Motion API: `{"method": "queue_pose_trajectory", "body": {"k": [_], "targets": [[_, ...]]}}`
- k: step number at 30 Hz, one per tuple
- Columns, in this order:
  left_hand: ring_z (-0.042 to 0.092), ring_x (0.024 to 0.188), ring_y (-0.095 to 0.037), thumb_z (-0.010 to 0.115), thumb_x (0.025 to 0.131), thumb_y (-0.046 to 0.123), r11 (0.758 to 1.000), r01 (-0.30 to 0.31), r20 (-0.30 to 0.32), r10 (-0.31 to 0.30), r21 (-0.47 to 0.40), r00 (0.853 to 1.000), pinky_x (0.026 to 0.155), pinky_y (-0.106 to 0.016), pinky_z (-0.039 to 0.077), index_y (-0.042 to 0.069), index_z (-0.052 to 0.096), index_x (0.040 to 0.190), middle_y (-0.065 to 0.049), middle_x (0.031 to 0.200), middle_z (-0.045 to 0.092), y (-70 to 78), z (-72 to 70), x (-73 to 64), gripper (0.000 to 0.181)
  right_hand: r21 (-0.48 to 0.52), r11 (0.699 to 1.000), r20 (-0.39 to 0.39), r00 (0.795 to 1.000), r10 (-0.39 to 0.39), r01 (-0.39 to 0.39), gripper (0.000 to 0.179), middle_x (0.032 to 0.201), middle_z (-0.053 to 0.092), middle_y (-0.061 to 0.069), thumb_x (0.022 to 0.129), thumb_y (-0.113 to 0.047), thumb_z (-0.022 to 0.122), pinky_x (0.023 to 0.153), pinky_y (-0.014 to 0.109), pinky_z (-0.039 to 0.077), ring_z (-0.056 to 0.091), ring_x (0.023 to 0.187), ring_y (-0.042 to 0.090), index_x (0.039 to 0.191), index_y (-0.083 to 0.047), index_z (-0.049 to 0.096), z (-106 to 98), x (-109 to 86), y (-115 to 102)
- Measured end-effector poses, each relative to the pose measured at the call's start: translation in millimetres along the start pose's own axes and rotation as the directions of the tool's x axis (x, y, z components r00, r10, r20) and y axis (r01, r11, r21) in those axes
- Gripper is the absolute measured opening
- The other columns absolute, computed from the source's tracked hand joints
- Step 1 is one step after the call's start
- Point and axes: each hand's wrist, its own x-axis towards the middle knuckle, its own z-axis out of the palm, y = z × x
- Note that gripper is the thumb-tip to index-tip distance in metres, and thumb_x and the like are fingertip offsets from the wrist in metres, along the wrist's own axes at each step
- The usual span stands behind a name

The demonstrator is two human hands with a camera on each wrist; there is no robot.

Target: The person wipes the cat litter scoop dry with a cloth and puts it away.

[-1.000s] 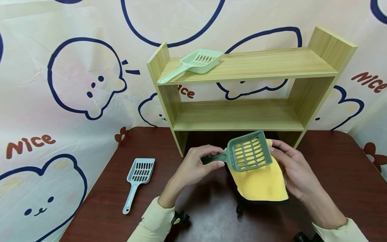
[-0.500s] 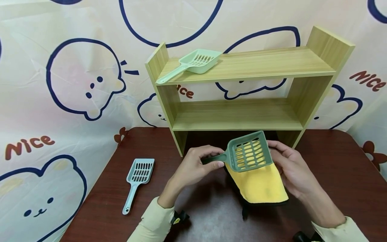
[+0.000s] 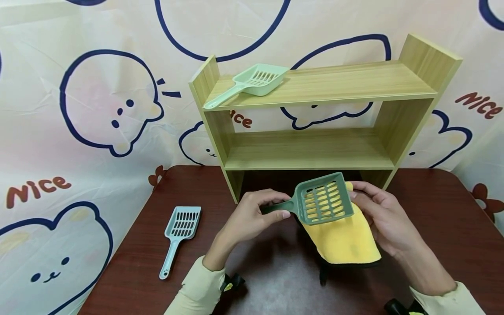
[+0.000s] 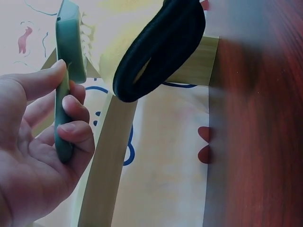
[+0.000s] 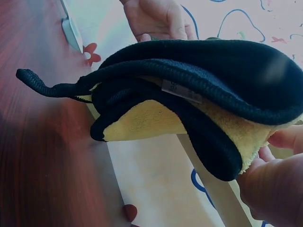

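Note:
My left hand [image 3: 256,214] grips the handle of a dark green litter scoop [image 3: 324,199], its slotted pan tilted up to the right. In the left wrist view the thumb and curled fingers wrap the scoop's handle [image 4: 61,118]. A yellow cloth [image 3: 346,240] with dark edging hangs behind the scoop, and yellow shows through its slots. My right hand [image 3: 387,218] pinches the cloth near the pan's right edge. In the right wrist view the folded cloth [image 5: 147,120] shows its dark side, a small white tag and a hanging loop [image 5: 42,87].
A light blue slotted scoop [image 3: 184,225] lies on the dark red wooden table [image 3: 130,280] at left. Behind the hands stands a wooden shelf [image 3: 311,151], with a mint green scoop [image 3: 261,81] on its top board, handle over the front edge.
The right hand and cloth shift slightly across the back of the green scoop, and the cloth's lower edge swings a little right. The left hand keeps its grip and the scoop dips slightly.

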Motion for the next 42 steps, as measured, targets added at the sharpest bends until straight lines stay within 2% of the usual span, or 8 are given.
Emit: {"method": "queue_pose_trajectory", "body": {"k": [11, 16, 22, 28, 34, 42], "targets": [[0.064, 0.085, -0.008, 0.084, 0.094, 0.015, 0.996, -0.026, 0.007, 0.025, 0.082, 1.000, 0.075, -0.024, 0.054, 0.016, 0.081, 0.114, 0.005, 0.100, 0.076, -0.1, -6.3, -1.4, 0.021, 0.061, 0.997, -0.001, 0.998, -0.056, 0.056, 0.025, 0.106, 0.081, -0.001, 0.114, -0.009, 0.049, 0.069, 0.031, 0.065, 0.080, 0.088, 0.011, 0.132, -0.015, 0.066, -18, -2.7, -11], [0.063, 0.084, -0.008, 0.084, 0.094, 0.016, 0.991, -0.022, 0.017, 0.020, 0.128, 1.000, 0.074, -0.025, 0.054, 0.017, 0.081, 0.115, 0.007, 0.099, 0.075, -1.4, -10.3, -2.7, 0.021, 0.052, 0.994, -0.016, 0.995, -0.095, 0.096, 0.027, 0.106, 0.080, -0.002, 0.114, -0.007, 0.048, 0.069, 0.030, 0.064, 0.079, 0.088, 0.011, 0.134, -0.013, 0.065, -23, -3.9, -13], [0.064, 0.085, -0.007, 0.084, 0.094, 0.016, 0.985, -0.031, 0.049, 0.023, 0.169, 0.999, 0.075, -0.026, 0.054, 0.015, 0.081, 0.116, 0.007, 0.098, 0.075, -5.2, -16.9, -5.4, 0.022, -0.010, 0.989, -0.051, 0.988, -0.145, 0.144, 0.027, 0.106, 0.079, -0.001, 0.112, -0.004, 0.051, 0.068, 0.028, 0.063, 0.078, 0.087, 0.011, 0.135, -0.012, 0.064, -28, -2.5, -10], [0.062, 0.085, -0.008, 0.084, 0.095, 0.016, 0.985, -0.017, 0.077, 0.003, 0.174, 0.997, 0.074, -0.034, 0.057, 0.015, 0.080, 0.117, 0.006, 0.099, 0.075, -7.0, -24.2, -8.2, 0.023, -0.071, 0.983, -0.067, 0.983, -0.173, 0.168, 0.024, 0.106, 0.077, -0.003, 0.112, -0.005, 0.054, 0.068, 0.027, 0.062, 0.076, 0.087, 0.009, 0.132, -0.011, 0.065, -31, -1.6, -11], [0.062, 0.085, -0.008, 0.084, 0.095, 0.017, 0.987, -0.027, 0.098, 0.011, 0.161, 0.995, 0.075, -0.025, 0.053, 0.017, 0.080, 0.118, 0.007, 0.100, 0.076, -6.0, -29.7, -9.8, 0.023, -0.086, 0.978, -0.082, 0.977, -0.198, 0.191, 0.024, 0.106, 0.076, -0.002, 0.110, -0.002, 0.055, 0.069, 0.025, 0.061, 0.075, 0.088, 0.008, 0.130, -0.010, 0.066, -32, 0.1, -9], [0.062, 0.086, -0.008, 0.084, 0.095, 0.018, 0.991, -0.044, 0.135, 0.027, 0.125, 0.991, 0.077, -0.026, 0.053, 0.018, 0.081, 0.118, 0.007, 0.102, 0.077, -5.6, -29.2, -9.8, 0.023, -0.101, 0.981, -0.049, 0.984, -0.173, 0.167, 0.027, 0.111, 0.077, -0.001, 0.111, -0.002, 0.052, 0.071, 0.027, 0.063, 0.076, 0.092, 0.010, 0.133, -0.012, 0.065, -32, 2.2, -5]]}}
